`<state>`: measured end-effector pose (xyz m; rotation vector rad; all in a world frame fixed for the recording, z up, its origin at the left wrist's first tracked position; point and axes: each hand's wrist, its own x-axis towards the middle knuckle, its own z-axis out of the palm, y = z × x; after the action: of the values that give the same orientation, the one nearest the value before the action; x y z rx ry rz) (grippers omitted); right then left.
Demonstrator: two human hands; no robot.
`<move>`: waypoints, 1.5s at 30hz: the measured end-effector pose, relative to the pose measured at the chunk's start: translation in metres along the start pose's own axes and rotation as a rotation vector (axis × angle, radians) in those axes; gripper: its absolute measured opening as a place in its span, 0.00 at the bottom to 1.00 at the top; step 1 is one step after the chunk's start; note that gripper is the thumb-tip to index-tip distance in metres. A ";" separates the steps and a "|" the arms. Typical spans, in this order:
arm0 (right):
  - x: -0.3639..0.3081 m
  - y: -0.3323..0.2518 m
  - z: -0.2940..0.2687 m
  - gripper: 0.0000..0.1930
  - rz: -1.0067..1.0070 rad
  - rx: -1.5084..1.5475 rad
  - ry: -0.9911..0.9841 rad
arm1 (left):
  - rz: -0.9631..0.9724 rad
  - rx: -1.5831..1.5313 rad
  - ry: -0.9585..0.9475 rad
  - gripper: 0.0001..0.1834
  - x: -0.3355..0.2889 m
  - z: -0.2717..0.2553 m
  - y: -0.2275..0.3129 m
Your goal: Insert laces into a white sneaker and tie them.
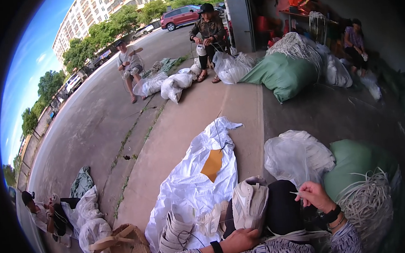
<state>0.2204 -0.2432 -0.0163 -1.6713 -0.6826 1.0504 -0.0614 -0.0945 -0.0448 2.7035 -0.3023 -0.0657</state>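
Observation:
A beige-and-white sneaker [250,202] rests on my lap, against my dark-trousered knee. My left hand [244,240] is closed on its lower end and steadies it. To the right of the shoe, above my other knee, my right hand [316,196] pinches a pale shoelace [295,193] by its tip. More of the lace is hidden behind the fingers, so I cannot tell whether it runs to the shoe. Left of my lap, several more beige shoes [174,230] lie on a white plastic sheet [187,187].
A big bundle of pale laces [367,197] hangs over a green sack [353,159] at my right. Beside it sits a clear plastic bag [297,155]. A woven basket [131,247] stands at lower left. Several people sit farther off among sacks; a red car [180,17] is parked beyond.

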 end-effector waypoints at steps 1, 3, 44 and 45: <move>-0.001 -0.001 0.002 0.03 -0.021 0.030 -0.033 | -0.004 0.002 -0.037 0.13 0.000 0.001 0.001; 0.001 -0.004 0.010 0.04 -0.033 -0.056 -0.034 | -0.023 0.010 -0.022 0.14 -0.001 0.001 0.003; 0.074 0.000 0.078 0.02 -0.707 -0.815 -0.024 | -0.657 -1.176 0.545 0.07 0.034 -0.002 -0.074; 0.074 0.001 0.079 0.01 -0.724 -0.940 -0.064 | -0.657 -1.190 0.558 0.07 0.033 -0.003 -0.075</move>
<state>0.1846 -0.1464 -0.0498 -1.8684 -1.8453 0.2301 -0.0141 -0.0341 -0.0725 1.4383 0.6150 0.2410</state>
